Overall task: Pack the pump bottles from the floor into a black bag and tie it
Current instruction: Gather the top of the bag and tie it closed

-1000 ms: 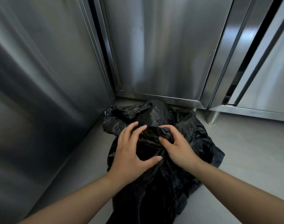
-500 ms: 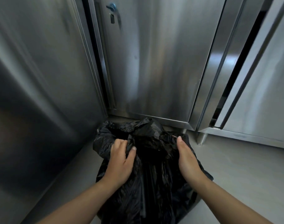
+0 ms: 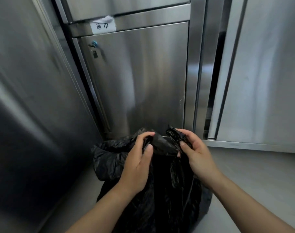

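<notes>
Steel cabinet door [image 3: 140, 78], closed, white paper label [image 3: 103, 26] above it; black bag [image 3: 160, 190] on the floor [image 3: 254, 169] before it (contents hidden); left hand [image 3: 138, 163], fingers pinching a gathered fold of the bag's top; right hand [image 3: 196, 153], fingers pinching the opposite twisted edge; small padlock [image 3: 95, 54]

The bag [image 3: 148, 190] is glossy black. At twelve o'clock the cabinet door [image 3: 136, 81] is brushed silver — its label [image 3: 103, 27] white with dark characters, its lock [image 3: 94, 43] blue. The floor [image 3: 261, 174] is pale grey.
</notes>
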Action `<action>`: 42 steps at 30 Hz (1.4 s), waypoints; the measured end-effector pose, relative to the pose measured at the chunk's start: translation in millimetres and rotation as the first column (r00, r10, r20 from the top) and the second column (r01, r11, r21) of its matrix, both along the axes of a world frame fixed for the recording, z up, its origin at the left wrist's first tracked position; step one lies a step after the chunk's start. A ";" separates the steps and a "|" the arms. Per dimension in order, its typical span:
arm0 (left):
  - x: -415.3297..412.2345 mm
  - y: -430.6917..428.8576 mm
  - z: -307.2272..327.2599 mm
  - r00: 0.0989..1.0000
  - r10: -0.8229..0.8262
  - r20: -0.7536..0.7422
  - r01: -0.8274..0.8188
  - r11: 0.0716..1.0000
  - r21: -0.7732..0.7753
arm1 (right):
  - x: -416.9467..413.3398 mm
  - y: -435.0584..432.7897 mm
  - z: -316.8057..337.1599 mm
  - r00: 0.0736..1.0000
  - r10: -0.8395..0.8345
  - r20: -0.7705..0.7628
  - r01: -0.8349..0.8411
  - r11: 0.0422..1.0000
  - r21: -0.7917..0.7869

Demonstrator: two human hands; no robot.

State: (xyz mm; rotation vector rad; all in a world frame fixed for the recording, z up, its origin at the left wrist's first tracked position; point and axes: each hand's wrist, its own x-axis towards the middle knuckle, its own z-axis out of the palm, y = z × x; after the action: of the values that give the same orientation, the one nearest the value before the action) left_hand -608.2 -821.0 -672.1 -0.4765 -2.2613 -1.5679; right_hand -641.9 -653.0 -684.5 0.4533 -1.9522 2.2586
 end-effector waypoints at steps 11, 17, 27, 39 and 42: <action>5.5 -6.1 -23.4 0.986 -0.031 0.163 -0.007 0.973 0.230 | 15.3 -9.2 -15.8 0.998 0.012 0.068 -0.011 1.000 -0.011; 9.5 -10.4 -13.0 0.996 0.037 0.082 -0.055 0.972 0.227 | 15.4 -29.1 -18.6 0.998 0.058 0.022 -0.059 0.997 0.040; 8.6 -35.3 -21.6 0.969 0.034 0.244 -0.079 0.981 0.178 | 22.0 -58.6 -19.3 0.993 0.114 -0.034 -0.107 0.978 0.180; 9.7 -45.6 -15.9 0.975 0.022 0.222 -0.069 0.976 0.208 | 15.2 -63.6 -22.2 1.000 0.007 -0.014 -0.004 0.979 0.202; 10.9 -43.7 -19.2 0.964 0.045 0.262 -0.115 0.959 0.259 | 15.5 -62.1 -25.0 1.000 0.000 -0.019 0.005 0.970 0.243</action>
State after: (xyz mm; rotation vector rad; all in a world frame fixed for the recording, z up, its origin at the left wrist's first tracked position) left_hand -597.2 -864.7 -691.3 -0.1115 -2.1571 -1.9542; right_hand -626.4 -715.1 -709.5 0.4955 -2.2285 2.0120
